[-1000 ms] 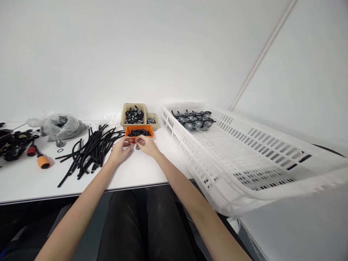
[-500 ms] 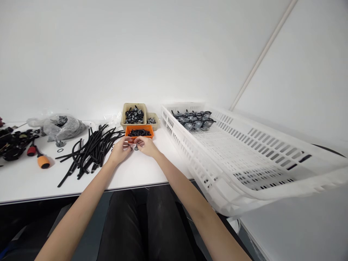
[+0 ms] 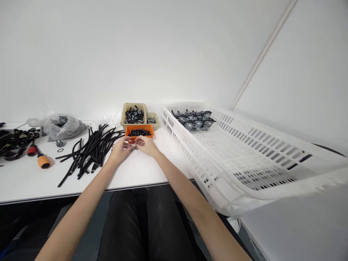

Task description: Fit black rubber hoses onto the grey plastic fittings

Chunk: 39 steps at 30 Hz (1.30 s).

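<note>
My left hand (image 3: 121, 149) and my right hand (image 3: 146, 145) meet over the white table, just in front of an orange basket (image 3: 150, 131) of short black tube pieces. The fingers of both hands are pinched close together. Whatever lies between the fingertips is too small and too hidden to name. A small grey round part (image 3: 136, 147) shows just under my right fingertips; whether it is held or rests on the table I cannot tell. Left of my left hand spreads a pile of long black tubes (image 3: 94, 146).
Behind the basket stand a beige bin (image 3: 123, 112) of grey and black parts and a smaller beige bin (image 3: 156, 125). A large white crate (image 3: 195, 156) with several tubed assemblies (image 3: 194, 119) fills the right. Further left are an orange-handled screwdriver (image 3: 43, 161) and a plastic bag (image 3: 63, 127).
My hands stay at almost the same spot, with the fingertips shifted slightly. The grey round part below my right fingers shows less than before.
</note>
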### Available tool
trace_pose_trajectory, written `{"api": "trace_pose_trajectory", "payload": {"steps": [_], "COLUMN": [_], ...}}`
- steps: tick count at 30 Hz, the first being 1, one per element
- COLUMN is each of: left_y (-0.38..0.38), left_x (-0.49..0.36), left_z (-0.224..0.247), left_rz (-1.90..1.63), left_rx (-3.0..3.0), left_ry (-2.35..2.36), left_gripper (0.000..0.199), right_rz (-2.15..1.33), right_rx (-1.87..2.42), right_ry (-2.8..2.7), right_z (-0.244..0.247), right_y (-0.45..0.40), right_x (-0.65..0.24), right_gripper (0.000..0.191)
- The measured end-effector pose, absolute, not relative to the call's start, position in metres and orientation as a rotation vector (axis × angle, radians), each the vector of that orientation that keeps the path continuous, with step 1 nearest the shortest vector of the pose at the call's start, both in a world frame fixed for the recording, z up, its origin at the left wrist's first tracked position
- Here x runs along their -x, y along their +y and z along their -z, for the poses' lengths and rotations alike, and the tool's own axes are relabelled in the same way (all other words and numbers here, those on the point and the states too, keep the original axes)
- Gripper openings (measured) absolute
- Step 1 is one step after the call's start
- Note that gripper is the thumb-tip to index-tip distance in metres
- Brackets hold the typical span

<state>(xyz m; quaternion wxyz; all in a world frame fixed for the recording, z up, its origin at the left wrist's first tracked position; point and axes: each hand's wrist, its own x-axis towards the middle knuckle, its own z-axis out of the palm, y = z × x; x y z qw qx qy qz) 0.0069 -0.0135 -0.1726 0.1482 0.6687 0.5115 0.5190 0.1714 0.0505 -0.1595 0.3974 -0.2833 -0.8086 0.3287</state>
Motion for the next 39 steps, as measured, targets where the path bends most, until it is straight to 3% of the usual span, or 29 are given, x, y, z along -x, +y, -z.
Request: {"api": "trace_pose_trajectory", "payload": {"steps": [12,29,39], "left_y": [-0.011,-0.006,-0.005], "left_x": [-0.006,-0.002,-0.004], "left_z": [0.175,0.181,0.184], "left_rz": [-1.485,-1.432,-1.439], "left_rx": [-1.899,-1.916,-1.894], "left_ry": [1.466,1.480,1.424], "left_gripper": [0.044,0.029,0.029], "right_rz": [-0.816,-0.674,-0.720], "right_rx": [0.724,0.666,0.696], "right_ry": [-2.060,-2.229,-2.200], "right_z": [0.159,0.158,0.162], "right_y": [0.051,0.048,0.052], "right_x": [-0.172,-0.176,-0.174], "right_gripper": [0.015,0.030,0.024]}}
